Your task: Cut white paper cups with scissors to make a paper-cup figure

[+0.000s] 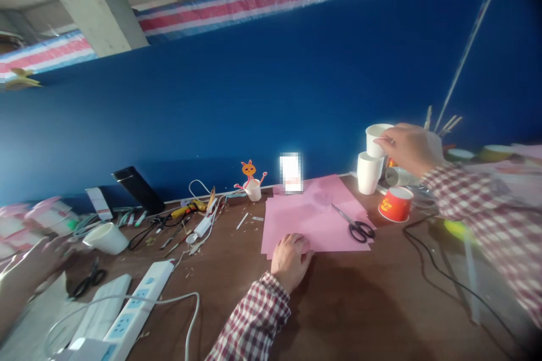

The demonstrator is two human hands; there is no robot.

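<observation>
Brown table: right hand (409, 149) pinches an upright white cup (376, 139), left hand (291, 259) pressing pink paper (313, 217) flat.

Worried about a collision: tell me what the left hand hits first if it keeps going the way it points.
The left hand rests on the pink paper, fingers aimed up-right. Sliding on, it would likely meet the black scissors first, though depth is uncertain.

left hand (291, 259): low, knuckles curled, palm down | right hand (406, 149): raised, fingers pinched
</observation>
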